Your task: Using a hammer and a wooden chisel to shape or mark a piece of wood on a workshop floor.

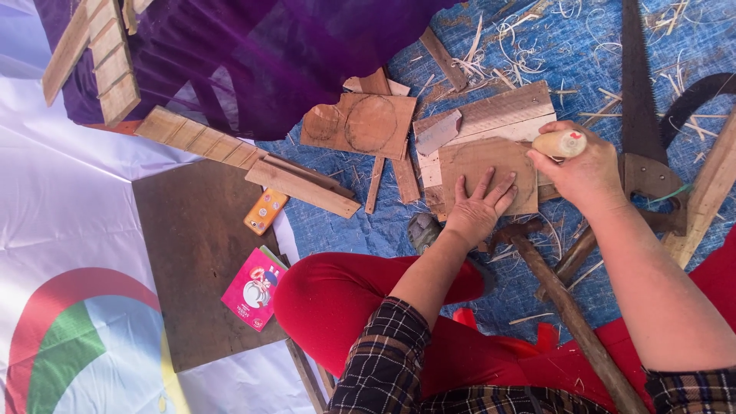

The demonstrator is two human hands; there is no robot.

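Rough matt wood board [483, 165]; glossy pale tool handle [560, 143]; blue woven tarp [345, 230].

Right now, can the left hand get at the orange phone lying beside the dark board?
Probably yes. The left hand rests flat on a brown wood piece, holding nothing, and only thin wood strips lie between it and the orange phone.

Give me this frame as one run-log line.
left hand: flat on wooden piece | right hand: grips wooden tool handle over the piece | hand saw: lying right, untouched
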